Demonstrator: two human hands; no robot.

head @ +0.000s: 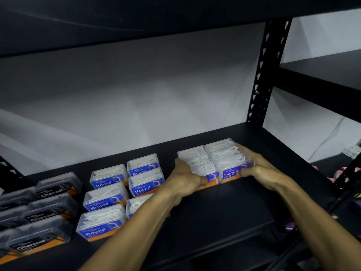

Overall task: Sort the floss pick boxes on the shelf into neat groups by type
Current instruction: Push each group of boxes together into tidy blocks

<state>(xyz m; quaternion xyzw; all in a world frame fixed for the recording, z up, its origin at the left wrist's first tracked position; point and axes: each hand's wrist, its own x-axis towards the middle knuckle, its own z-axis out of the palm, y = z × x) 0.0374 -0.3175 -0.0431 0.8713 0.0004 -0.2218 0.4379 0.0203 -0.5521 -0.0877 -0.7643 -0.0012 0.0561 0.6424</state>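
On the black shelf (pixel 205 208) lie three groups of clear floss pick boxes. Black-labelled Charcoal boxes (pixel 45 208) sit at the far left. Blue-labelled Round boxes (pixel 106 196) form two rows in the middle. At the right is a tight block of Smooth boxes (pixel 214 159), several in two columns. My left hand (pixel 185 177) presses against the block's left side, and my right hand (pixel 259 169) presses against its right side, squeezing the block between them. My left forearm hides part of the nearest Round box in the right row.
A perforated black upright (pixel 261 75) stands at the shelf's back right. Another shelf unit (pixel 322 79) continues to the right, with small packages (pixel 351 151) on it. A white wall is behind. Bare shelf surface lies in front of the Smooth boxes.
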